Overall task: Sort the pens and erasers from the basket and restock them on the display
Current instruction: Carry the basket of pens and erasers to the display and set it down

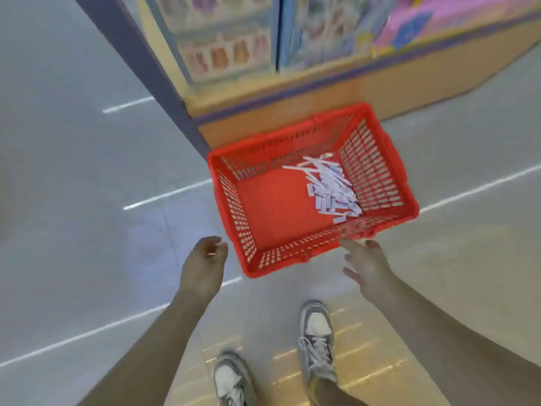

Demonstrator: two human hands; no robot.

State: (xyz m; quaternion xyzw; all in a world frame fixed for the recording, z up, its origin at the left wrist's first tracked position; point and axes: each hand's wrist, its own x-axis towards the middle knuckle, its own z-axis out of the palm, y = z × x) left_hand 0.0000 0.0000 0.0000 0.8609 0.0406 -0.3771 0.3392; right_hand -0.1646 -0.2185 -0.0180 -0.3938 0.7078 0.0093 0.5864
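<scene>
The basket [272, 206] was set on the floor [73, 171] by the display [234, 48], pens and erasers [330, 186] heaped at its right end. The left hand [205, 259] was loosely curled and empty, the right hand [366, 265] spread beside the near rim. If lifted unevenly, the heap could be spilled.

A red basket [272, 206] with slotted walls is sitting upright, its far side lying just beside the wooden base of the display [228, 48]. Slim white pens [319, 168] are lying crisscrossed in a loose heap toward its right wall, with small white-and-blue erasers [322, 202] sitting at the heap's near end. Blurred colourful packets are filling the display.
</scene>
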